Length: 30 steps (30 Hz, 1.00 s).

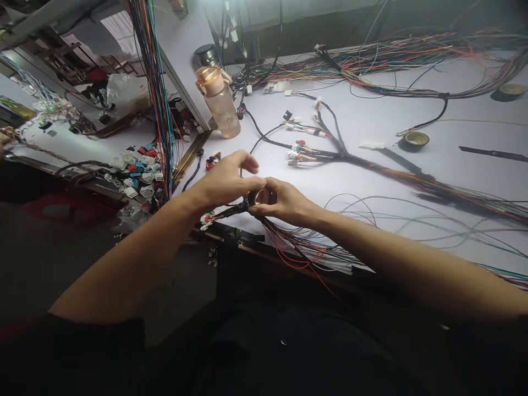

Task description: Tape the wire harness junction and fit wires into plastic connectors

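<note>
My right hand [286, 202] is closed round a roll of black tape [260, 197], thumb below it and fingers above. My left hand [231, 177] reaches over from the left, with one curled finger raised and another at the upper edge of the roll, meeting my right fingertips. Its remaining fingers are partly hidden. Just under both hands runs a wire harness [236, 209], bound in black at the middle. Small white and coloured connectors [207, 220] end its left branch, and loose wires [297, 239] fan out to the right.
A finished-looking harness branch [350, 159] lies behind my hands. A water bottle [220, 104] stands at the back left beside a dark-lidded container [206, 55]. Farther right are a tape roll [414, 140] and a black strip [493, 153]. Connectors [138, 170] are heaped at left below hanging wires [159, 99].
</note>
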Tool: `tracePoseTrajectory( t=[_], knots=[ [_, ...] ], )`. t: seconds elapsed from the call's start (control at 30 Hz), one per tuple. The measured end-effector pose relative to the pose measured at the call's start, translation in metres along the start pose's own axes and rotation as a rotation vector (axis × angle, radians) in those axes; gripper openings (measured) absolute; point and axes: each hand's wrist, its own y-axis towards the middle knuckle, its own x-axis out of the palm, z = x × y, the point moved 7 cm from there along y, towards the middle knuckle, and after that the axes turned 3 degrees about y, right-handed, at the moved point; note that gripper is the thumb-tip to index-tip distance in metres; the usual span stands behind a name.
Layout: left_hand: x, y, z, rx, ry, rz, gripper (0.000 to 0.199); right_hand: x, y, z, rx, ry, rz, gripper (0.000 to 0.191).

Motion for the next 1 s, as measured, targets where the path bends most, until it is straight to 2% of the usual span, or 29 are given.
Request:
tracePoseTrajectory(
  t=[0.07,0.13,0.2,0.27,0.37,0.47,0.57,0.63,0.7,0.83,0.93,1.0],
  knots=[
    [-0.011,-0.021,-0.01,0.008,-0.078,0.081,0.023,-0.001,-0.002,0.004,0.004,0.062,-0.025,0.042],
    [-0.005,-0.047,-0.032,-0.042,-0.145,0.058,0.027,-0.005,-0.004,0.005,0.035,0.058,-0.016,0.042],
    [0.015,-0.071,-0.065,-0.205,-0.308,-0.008,0.042,-0.007,-0.006,-0.001,0.05,-0.006,-0.029,0.04],
    [0.042,-0.085,-0.096,-0.411,-0.588,-0.019,0.043,-0.007,-0.007,-0.011,0.026,-0.139,-0.079,0.035],
    [0.069,-0.08,-0.116,-0.548,-1.021,0.131,0.033,-0.004,-0.008,-0.028,-0.078,-0.398,-0.167,0.031],
    [0.071,-0.067,-0.122,-0.579,-1.176,0.329,0.019,-0.005,-0.008,-0.041,-0.222,-0.524,-0.209,0.031],
    [0.067,-0.061,-0.123,-0.562,-1.202,0.354,0.012,-0.014,-0.006,-0.04,-0.28,-0.487,-0.19,0.023],
    [0.063,-0.063,-0.124,-0.53,-1.228,0.338,0.011,-0.02,-0.005,-0.028,-0.221,-0.409,-0.182,0.018],
    [0.062,-0.068,-0.126,-0.506,-1.266,0.33,0.011,-0.02,-0.004,-0.01,-0.09,-0.33,-0.203,0.019],
    [0.062,-0.071,-0.122,-0.404,-1.291,0.273,0.018,-0.006,-0.009,0.02,0.18,-0.166,-0.39,0.027],
    [0.053,-0.068,-0.113,-0.27,-1.161,0.267,0.019,0.004,-0.008,0.019,0.199,-0.076,-0.583,0.032],
    [0.045,-0.065,-0.105,-0.171,-1.04,0.291,0.016,0.006,-0.003,0.013,0.184,-0.054,-0.666,0.032]
  ],
)
